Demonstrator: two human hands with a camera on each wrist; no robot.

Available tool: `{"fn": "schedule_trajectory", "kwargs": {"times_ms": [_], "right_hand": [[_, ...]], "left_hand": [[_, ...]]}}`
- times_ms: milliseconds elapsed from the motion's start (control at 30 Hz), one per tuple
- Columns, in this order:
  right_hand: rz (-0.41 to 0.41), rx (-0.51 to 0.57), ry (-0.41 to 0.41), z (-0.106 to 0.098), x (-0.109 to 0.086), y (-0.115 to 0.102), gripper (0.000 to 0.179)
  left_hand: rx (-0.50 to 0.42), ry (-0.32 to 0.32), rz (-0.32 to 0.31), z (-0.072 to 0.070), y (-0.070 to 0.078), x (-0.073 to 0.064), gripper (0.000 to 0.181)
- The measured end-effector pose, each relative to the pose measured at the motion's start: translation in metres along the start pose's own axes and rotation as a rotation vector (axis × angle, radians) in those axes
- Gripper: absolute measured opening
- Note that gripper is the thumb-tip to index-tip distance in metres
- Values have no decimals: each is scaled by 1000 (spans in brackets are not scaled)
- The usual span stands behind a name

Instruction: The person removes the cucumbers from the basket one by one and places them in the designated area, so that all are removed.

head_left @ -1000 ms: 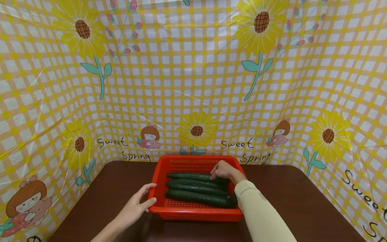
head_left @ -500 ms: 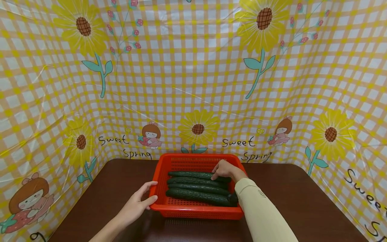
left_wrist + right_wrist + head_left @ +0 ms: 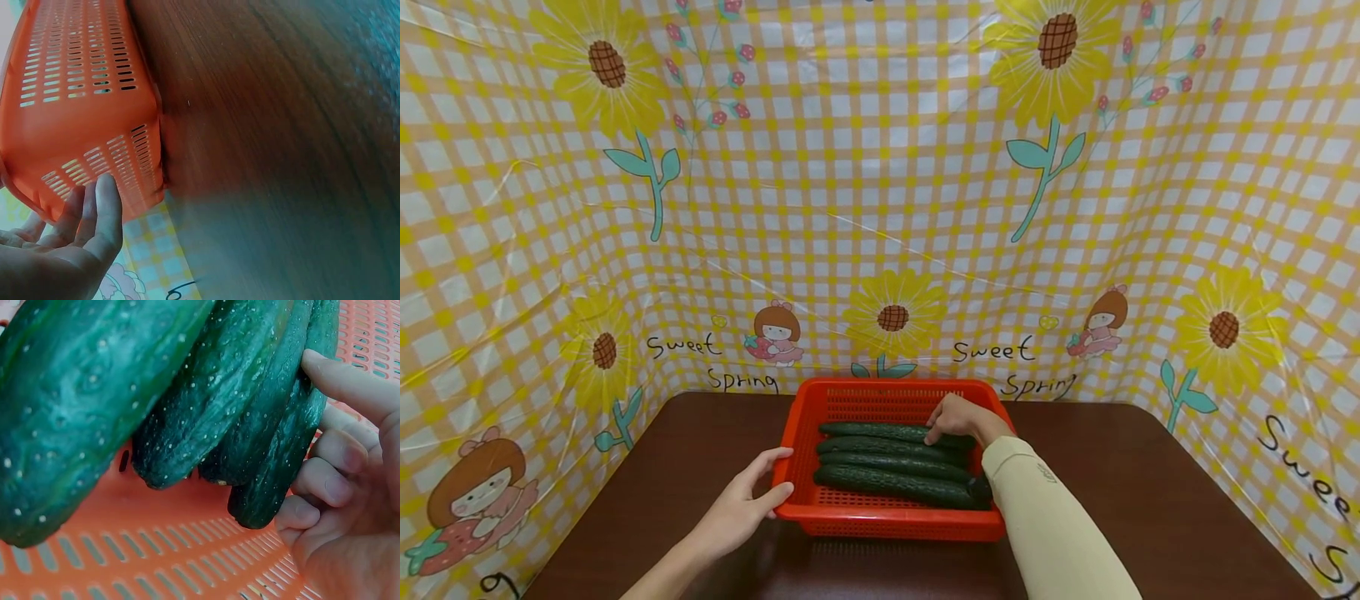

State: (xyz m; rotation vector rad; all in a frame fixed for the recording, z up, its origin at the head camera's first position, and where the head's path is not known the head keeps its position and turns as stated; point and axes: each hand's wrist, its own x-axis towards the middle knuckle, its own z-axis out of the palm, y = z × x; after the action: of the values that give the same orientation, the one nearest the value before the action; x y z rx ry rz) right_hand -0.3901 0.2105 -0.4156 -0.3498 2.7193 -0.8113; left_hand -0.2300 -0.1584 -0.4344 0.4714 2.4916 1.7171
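An orange-red plastic basket (image 3: pixel 887 518) with slotted walls stands on the table and holds several dark green, bumpy cucumbers (image 3: pixel 902 486) lying side by side. My left hand (image 3: pixel 741 504) grips the basket's left end, thumb at the rim; in the left wrist view its fingers (image 3: pixel 108 203) lie against the outer slotted wall. Inside the basket, my right hand (image 3: pixel 961 419) holds the farthest cucumber (image 3: pixel 872 430) near its right end. The right wrist view shows the thumb on this cucumber's (image 3: pixel 281 465) upper side and the other fingers curled along its far side.
The dark brown table (image 3: pixel 1097 483) extends to both sides of the basket. A checked cloth (image 3: pixel 850 217) with sunflowers hangs behind and at both sides, close to the basket's far rim.
The head view has tilted slightly, so the scene sits a little higher in it. Both hands keep their places at the basket rim and the farthest cucumber.
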Motion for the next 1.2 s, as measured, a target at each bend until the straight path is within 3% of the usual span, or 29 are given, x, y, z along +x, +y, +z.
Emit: {"fn": "schedule_trajectory", "kwargs": {"times_ms": [300, 867, 1200], "right_hand": [[3, 12, -23, 3, 9, -3, 25], [-47, 45, -49, -1, 0, 3, 8], [-13, 25, -74, -2, 0, -1, 27]], "left_hand": [[10, 12, -12, -3, -1, -1, 51], [24, -7, 8, -1, -2, 1, 50], [31, 7, 8, 0, -3, 1, 49]]}}
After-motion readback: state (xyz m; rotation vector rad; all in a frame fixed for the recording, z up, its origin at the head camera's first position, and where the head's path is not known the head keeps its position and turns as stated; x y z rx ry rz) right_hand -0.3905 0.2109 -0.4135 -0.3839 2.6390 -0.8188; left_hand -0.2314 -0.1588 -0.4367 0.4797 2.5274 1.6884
